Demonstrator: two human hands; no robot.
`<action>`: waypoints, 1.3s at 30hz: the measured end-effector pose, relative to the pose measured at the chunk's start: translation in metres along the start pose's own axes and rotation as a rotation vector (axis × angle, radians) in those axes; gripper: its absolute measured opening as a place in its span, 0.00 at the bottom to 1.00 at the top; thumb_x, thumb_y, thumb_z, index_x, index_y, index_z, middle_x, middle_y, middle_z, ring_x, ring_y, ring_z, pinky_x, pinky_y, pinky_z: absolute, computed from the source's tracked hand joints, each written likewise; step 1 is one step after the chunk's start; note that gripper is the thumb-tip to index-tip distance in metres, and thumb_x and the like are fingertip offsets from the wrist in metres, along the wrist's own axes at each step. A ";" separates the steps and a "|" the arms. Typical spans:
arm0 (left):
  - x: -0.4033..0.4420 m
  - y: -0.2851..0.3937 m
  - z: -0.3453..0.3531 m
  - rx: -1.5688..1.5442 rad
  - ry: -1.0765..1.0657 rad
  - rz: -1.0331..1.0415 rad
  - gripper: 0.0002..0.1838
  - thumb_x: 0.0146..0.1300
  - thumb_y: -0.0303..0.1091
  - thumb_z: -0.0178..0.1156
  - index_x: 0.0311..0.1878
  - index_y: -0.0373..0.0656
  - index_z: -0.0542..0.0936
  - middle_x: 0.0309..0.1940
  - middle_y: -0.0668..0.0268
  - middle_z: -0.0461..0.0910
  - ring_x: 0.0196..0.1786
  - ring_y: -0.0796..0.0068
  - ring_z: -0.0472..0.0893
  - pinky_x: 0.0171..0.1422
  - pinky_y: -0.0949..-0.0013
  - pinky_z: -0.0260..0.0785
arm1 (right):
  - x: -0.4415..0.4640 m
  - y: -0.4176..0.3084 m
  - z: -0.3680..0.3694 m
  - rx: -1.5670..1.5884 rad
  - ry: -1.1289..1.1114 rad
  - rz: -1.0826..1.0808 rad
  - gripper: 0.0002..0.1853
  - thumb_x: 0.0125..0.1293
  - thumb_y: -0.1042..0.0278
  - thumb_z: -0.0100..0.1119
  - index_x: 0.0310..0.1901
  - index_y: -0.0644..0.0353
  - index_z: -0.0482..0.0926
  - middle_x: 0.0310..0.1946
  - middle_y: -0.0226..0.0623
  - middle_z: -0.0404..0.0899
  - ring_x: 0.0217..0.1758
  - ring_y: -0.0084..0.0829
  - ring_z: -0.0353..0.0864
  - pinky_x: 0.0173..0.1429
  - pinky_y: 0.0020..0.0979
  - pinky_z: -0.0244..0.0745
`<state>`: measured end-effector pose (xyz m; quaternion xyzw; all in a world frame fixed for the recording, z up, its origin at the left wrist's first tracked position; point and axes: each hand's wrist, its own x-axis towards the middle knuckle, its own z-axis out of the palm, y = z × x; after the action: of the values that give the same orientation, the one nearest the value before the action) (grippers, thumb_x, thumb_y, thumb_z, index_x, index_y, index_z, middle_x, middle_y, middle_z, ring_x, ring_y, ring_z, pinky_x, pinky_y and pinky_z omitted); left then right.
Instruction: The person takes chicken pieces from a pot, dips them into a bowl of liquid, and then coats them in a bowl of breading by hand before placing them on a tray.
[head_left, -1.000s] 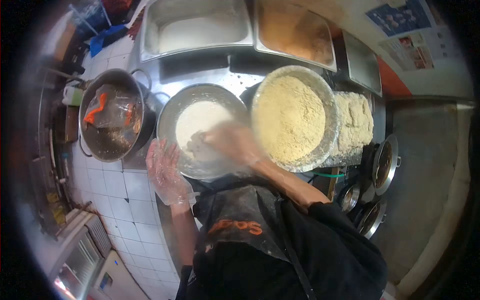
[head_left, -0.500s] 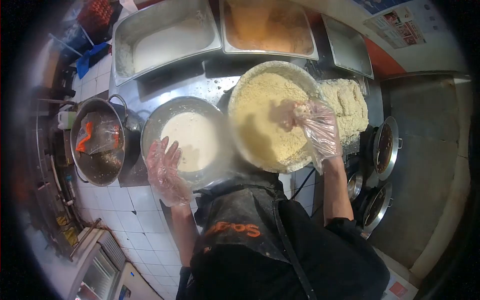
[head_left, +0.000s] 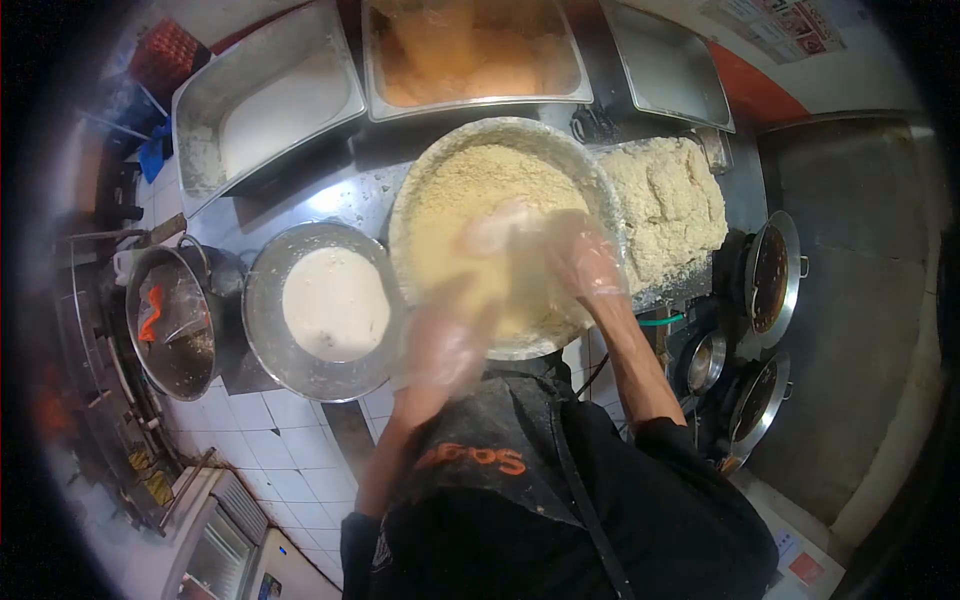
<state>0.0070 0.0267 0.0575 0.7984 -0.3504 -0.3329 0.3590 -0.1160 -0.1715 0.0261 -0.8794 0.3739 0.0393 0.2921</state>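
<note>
At your far left stands a deep metal pot, holding a crumpled clear plastic bag with orange print; next along, at the back of the steel worktop, is a steel tray with white powder in it; in front of that tray you have a round steel bowl of white batter, set just beside the crumb basin; the batter's surface carries a small dark mark toward its near edge. Your left hand is over the near left side of the basin, fingers directed inward; it is blurred, so you cannot be reported as holding anything there, nor can I tell whether its fingers are spread or closed. Behind the basin sits a second steel tray, with orange-brown powder; the wide crumb basin itself is before your body, largely filled with pale yellow crumbs; near its middle shows a whitish lump, probably a battered piece, its outline lost in blur. Your right hand is over the basin's right side, close beside the lump, fingers toward it; a plastic sheen shows near the wrist; whether it grips the lump I cannot tell. Just right of the basin rests a heap of crumb-coated pieces, with a narrower steel tray behind; farther right are a small pan and a handled pan of dark liquid.
</note>
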 end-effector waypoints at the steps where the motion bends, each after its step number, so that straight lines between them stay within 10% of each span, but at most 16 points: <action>1: 0.007 0.007 0.012 0.002 -0.001 -0.008 0.28 0.64 0.40 0.59 0.59 0.26 0.70 0.54 0.41 0.77 0.58 0.50 0.78 0.64 0.59 0.70 | 0.011 0.015 -0.001 -0.208 -0.093 -0.021 0.20 0.70 0.54 0.51 0.48 0.64 0.80 0.44 0.55 0.81 0.49 0.51 0.81 0.54 0.46 0.76; 5: 0.037 0.008 0.058 0.374 -0.235 -0.405 0.37 0.59 0.52 0.63 0.56 0.24 0.69 0.49 0.36 0.77 0.57 0.45 0.78 0.63 0.54 0.69 | 0.015 0.025 0.021 -0.154 -0.356 0.250 0.28 0.73 0.46 0.44 0.47 0.68 0.80 0.48 0.60 0.79 0.51 0.57 0.79 0.55 0.46 0.73; 9: 0.043 -0.024 0.075 -0.061 -0.274 -0.493 0.39 0.60 0.53 0.62 0.58 0.23 0.66 0.51 0.39 0.77 0.54 0.46 0.79 0.59 0.53 0.71 | -0.015 0.028 0.040 0.086 -0.235 0.251 0.32 0.71 0.41 0.45 0.44 0.70 0.80 0.47 0.60 0.80 0.51 0.57 0.79 0.55 0.45 0.74; 11: 0.047 -0.025 0.078 -0.304 -0.252 -0.490 0.39 0.61 0.54 0.62 0.58 0.23 0.67 0.50 0.40 0.78 0.53 0.47 0.80 0.58 0.54 0.72 | -0.022 0.028 0.034 0.750 -0.031 0.107 0.33 0.71 0.40 0.44 0.44 0.71 0.80 0.47 0.60 0.80 0.52 0.57 0.79 0.56 0.46 0.73; 17: 0.038 0.007 0.072 0.344 -0.050 -0.560 0.38 0.60 0.53 0.65 0.56 0.25 0.68 0.40 0.49 0.81 0.44 0.58 0.82 0.49 0.56 0.74 | -0.001 0.021 0.013 -0.064 -0.516 0.178 0.35 0.74 0.40 0.38 0.55 0.70 0.75 0.55 0.61 0.75 0.58 0.53 0.77 0.63 0.47 0.70; 20: 0.044 -0.025 0.093 0.123 -0.044 -0.696 0.41 0.57 0.51 0.69 0.59 0.25 0.66 0.37 0.51 0.80 0.41 0.65 0.80 0.47 0.59 0.74 | -0.022 0.034 0.049 0.261 -0.476 0.133 0.37 0.74 0.38 0.35 0.65 0.67 0.68 0.65 0.58 0.67 0.69 0.50 0.68 0.73 0.42 0.60; 22: 0.043 -0.041 0.088 -0.546 0.133 -0.487 0.47 0.54 0.51 0.72 0.63 0.25 0.61 0.36 0.52 0.80 0.39 0.66 0.79 0.46 0.59 0.74 | -0.020 0.049 0.036 0.633 -0.564 0.111 0.37 0.75 0.40 0.34 0.73 0.64 0.57 0.73 0.56 0.56 0.78 0.47 0.54 0.80 0.37 0.46; 25: 0.027 -0.010 0.073 -0.224 0.165 -0.392 0.43 0.53 0.50 0.72 0.59 0.22 0.67 0.36 0.50 0.80 0.39 0.67 0.80 0.47 0.61 0.74 | -0.020 -0.007 -0.011 0.245 -0.158 0.357 0.33 0.76 0.44 0.33 0.67 0.66 0.66 0.68 0.59 0.64 0.72 0.50 0.64 0.75 0.40 0.57; 26: 0.019 -0.015 0.076 0.101 0.146 -0.278 0.39 0.57 0.47 0.70 0.59 0.22 0.68 0.32 0.52 0.80 0.38 0.69 0.80 0.44 0.65 0.74 | -0.012 0.011 -0.009 0.171 -0.433 0.204 0.29 0.75 0.48 0.37 0.58 0.68 0.74 0.61 0.60 0.71 0.63 0.49 0.72 0.67 0.45 0.65; 30: 0.017 -0.107 0.105 -0.516 -0.268 -0.698 0.37 0.61 0.41 0.67 0.64 0.24 0.64 0.36 0.47 0.81 0.44 0.66 0.81 0.46 0.65 0.75 | -0.021 0.023 0.050 0.191 -0.507 0.120 0.24 0.72 0.53 0.42 0.53 0.68 0.75 0.59 0.54 0.74 0.60 0.47 0.74 0.64 0.43 0.68; 32: 0.024 -0.105 0.089 -0.034 -0.505 0.071 0.39 0.63 0.34 0.65 0.70 0.26 0.56 0.47 0.40 0.79 0.52 0.61 0.81 0.48 0.63 0.77 | -0.030 0.031 0.041 0.329 -0.434 0.153 0.25 0.73 0.54 0.42 0.59 0.68 0.72 0.63 0.54 0.70 0.67 0.46 0.68 0.71 0.40 0.60; 33: 0.025 -0.095 0.092 -0.038 -0.507 0.075 0.39 0.63 0.34 0.65 0.70 0.26 0.56 0.47 0.40 0.79 0.52 0.61 0.81 0.48 0.63 0.77 | -0.031 0.036 0.034 0.463 -0.368 0.191 0.26 0.74 0.55 0.42 0.65 0.67 0.68 0.67 0.54 0.67 0.74 0.45 0.61 0.78 0.36 0.52; 35: 0.014 -0.037 0.086 -0.293 0.141 0.183 0.39 0.65 0.38 0.61 0.71 0.26 0.55 0.61 0.36 0.69 0.56 0.49 0.79 0.59 0.54 0.74 | -0.029 0.034 0.016 0.450 -0.297 0.179 0.25 0.74 0.56 0.42 0.64 0.66 0.68 0.66 0.53 0.68 0.73 0.45 0.63 0.76 0.37 0.55; 37: 0.045 0.005 0.057 -0.094 0.007 0.039 0.43 0.66 0.41 0.59 0.73 0.26 0.50 0.68 0.37 0.60 0.63 0.39 0.72 0.69 0.49 0.65 | -0.011 0.018 -0.011 0.434 -0.201 0.140 0.24 0.74 0.57 0.43 0.63 0.65 0.69 0.66 0.52 0.68 0.71 0.44 0.65 0.75 0.38 0.58; 39: 0.066 0.007 0.054 0.686 0.117 0.267 0.45 0.64 0.45 0.61 0.73 0.29 0.50 0.67 0.36 0.61 0.70 0.39 0.64 0.76 0.46 0.54 | 0.006 -0.005 -0.030 -0.057 -0.025 -0.017 0.20 0.71 0.60 0.47 0.56 0.61 0.78 0.57 0.48 0.78 0.57 0.43 0.80 0.66 0.44 0.69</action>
<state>-0.0025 -0.0480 0.0162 0.8372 -0.5216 -0.1002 0.1303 -0.1131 -0.1891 0.0515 -0.8898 0.3617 0.0583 0.2720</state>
